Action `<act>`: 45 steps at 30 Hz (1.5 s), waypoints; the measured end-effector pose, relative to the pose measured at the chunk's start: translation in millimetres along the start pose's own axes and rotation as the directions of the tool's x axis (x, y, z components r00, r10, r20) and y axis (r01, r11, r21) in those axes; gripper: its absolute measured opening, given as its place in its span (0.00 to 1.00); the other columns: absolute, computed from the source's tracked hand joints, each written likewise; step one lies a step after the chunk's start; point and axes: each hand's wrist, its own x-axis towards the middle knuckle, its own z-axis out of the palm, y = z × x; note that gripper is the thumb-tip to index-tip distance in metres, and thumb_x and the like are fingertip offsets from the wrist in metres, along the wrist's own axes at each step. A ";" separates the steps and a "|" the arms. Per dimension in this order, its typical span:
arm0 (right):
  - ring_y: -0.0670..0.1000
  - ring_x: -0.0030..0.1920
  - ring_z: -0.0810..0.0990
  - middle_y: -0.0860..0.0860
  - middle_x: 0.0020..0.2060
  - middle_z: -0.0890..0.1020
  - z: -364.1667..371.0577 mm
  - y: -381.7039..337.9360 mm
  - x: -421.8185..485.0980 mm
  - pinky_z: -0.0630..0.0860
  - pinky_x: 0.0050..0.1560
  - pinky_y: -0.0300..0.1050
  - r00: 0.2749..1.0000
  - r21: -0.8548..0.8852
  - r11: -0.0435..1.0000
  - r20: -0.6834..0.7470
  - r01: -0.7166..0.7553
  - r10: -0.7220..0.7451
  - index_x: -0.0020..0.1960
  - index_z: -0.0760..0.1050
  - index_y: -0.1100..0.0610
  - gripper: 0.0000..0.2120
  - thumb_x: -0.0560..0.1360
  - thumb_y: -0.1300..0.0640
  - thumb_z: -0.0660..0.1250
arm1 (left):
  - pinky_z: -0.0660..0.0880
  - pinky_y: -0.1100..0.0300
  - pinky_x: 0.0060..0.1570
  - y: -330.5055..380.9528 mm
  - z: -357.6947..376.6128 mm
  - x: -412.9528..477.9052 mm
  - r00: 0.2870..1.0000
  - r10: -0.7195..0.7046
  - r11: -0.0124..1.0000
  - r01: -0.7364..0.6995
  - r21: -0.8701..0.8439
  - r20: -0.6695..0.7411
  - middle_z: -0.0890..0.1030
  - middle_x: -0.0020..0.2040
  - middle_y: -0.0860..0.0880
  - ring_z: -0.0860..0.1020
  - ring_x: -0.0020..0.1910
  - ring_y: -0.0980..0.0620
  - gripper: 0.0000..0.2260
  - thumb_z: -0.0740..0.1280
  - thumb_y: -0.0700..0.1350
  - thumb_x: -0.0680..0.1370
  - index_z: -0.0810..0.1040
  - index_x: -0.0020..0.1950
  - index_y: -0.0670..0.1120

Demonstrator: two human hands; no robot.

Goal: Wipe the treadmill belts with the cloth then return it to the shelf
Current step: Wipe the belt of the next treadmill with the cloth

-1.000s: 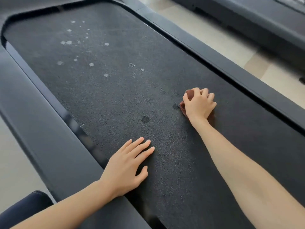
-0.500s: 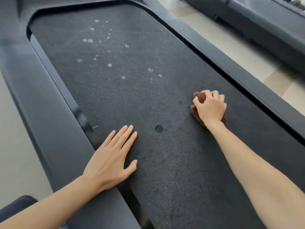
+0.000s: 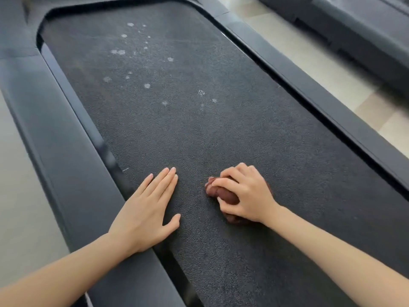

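The black treadmill belt fills most of the view, with several pale dried spots on its far part. My right hand grips a bunched dark brown cloth and presses it onto the belt near the middle. My left hand lies flat with straight fingers on the belt's left edge, its heel over the side rail. Part of the cloth is hidden under my right palm.
Dark grey side rails run along both sides of the belt. Pale tiled floor lies to the right, and a second dark treadmill stands at the top right. Floor also shows at the left edge.
My right hand has dragged the cloth leftward and nearer to me across the belt. The dark wet spot seen earlier is no longer visible. My left hand stays flat at the belt's left edge.
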 end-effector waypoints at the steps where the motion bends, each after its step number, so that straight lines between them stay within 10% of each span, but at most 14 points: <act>1: 0.54 0.44 0.75 0.49 0.46 0.79 -2.5 10.8 1.5 0.70 0.43 0.49 1.000 -0.022 0.999 -0.011 -0.029 0.028 0.50 0.80 0.50 0.13 0.69 0.46 0.67 | 0.52 0.50 0.71 -0.2 -0.2 0.0 1.000 0.001 1.000 -0.001 -0.004 -0.002 0.56 0.76 0.46 0.54 0.76 0.48 0.35 0.54 0.60 0.74 0.58 0.75 0.40; 4: 0.58 0.45 0.76 0.52 0.45 0.79 2.2 38.2 38.1 0.73 0.45 0.51 0.928 -0.079 0.928 -0.108 -0.364 0.355 0.50 0.80 0.52 0.13 0.69 0.47 0.67 | 0.52 0.50 0.71 -0.5 1.1 -0.1 1.000 0.002 1.000 -0.002 -0.007 -0.014 0.56 0.76 0.46 0.53 0.76 0.48 0.35 0.53 0.60 0.74 0.58 0.75 0.40; 9: 0.60 0.52 0.73 0.54 0.53 0.77 28.8 42.6 103.2 0.68 0.52 0.51 0.524 -0.140 0.505 -0.201 -0.852 0.828 0.56 0.76 0.51 0.18 0.72 0.43 0.62 | 0.52 0.50 0.71 -2.2 2.8 0.0 1.000 0.008 1.000 -0.008 -0.002 -0.027 0.59 0.76 0.45 0.55 0.75 0.47 0.35 0.53 0.61 0.74 0.60 0.74 0.40; 21: 0.53 0.43 0.71 0.47 0.47 0.75 5.0 -121.4 -61.8 0.68 0.43 0.48 0.918 0.030 0.922 -0.083 -0.386 0.387 0.51 0.76 0.46 0.14 0.66 0.44 0.68 | 0.49 0.51 0.74 -2.6 5.9 0.8 0.999 0.000 1.000 -0.001 -0.017 -0.040 0.55 0.77 0.47 0.51 0.76 0.50 0.37 0.49 0.64 0.73 0.56 0.76 0.42; 32: 0.56 0.48 0.73 0.52 0.48 0.76 9.8 -46.5 52.7 0.69 0.48 0.51 0.835 -0.115 0.827 -0.045 -0.550 0.549 0.54 0.78 0.49 0.15 0.71 0.44 0.64 | 0.45 0.54 0.74 -2.9 5.1 0.4 1.000 0.002 1.000 -0.003 -0.021 -0.025 0.51 0.77 0.47 0.48 0.76 0.51 0.39 0.45 0.65 0.71 0.53 0.76 0.42; 45: 0.56 0.43 0.75 0.50 0.46 0.78 -15.9 -136.6 -126.3 0.70 0.49 0.50 0.901 0.046 0.910 -0.129 -0.412 0.415 0.50 0.77 0.47 0.15 0.63 0.49 0.70 | 0.45 0.53 0.75 -4.8 9.8 1.4 0.999 0.009 1.000 -0.010 -0.025 -0.050 0.52 0.77 0.47 0.48 0.76 0.51 0.40 0.44 0.65 0.71 0.54 0.77 0.42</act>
